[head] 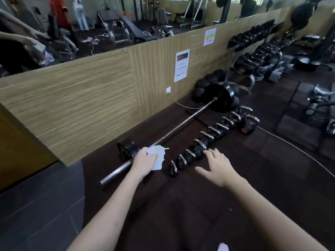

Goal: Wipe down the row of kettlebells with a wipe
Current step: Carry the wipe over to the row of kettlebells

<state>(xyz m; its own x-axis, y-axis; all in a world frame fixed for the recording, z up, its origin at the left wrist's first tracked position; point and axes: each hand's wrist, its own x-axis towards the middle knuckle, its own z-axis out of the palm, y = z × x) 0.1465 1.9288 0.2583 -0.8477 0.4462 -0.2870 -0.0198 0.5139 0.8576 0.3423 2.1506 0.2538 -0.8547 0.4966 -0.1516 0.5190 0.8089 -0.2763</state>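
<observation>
Gripping a white wipe (157, 156) in left hand (145, 161); right hand (216, 164) spread open, maybe brushing the kettlebells (199, 147).

Counts on the gym floor

Ten kettlebells (197, 150), nine in a row and one beside its far end; one barbell (174, 130); one wipe (157, 156); two hands; two paper notices (181, 65) on the wall.

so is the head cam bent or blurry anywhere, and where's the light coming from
Head view: wide-angle bend curves the wood wall panel and the barbell; the near kettlebells and both hands are fairly sharp, while the far dumbbell rack and the mirror are soft; daylight enters from windows at the top, with glints on the kettlebell handles.
</observation>
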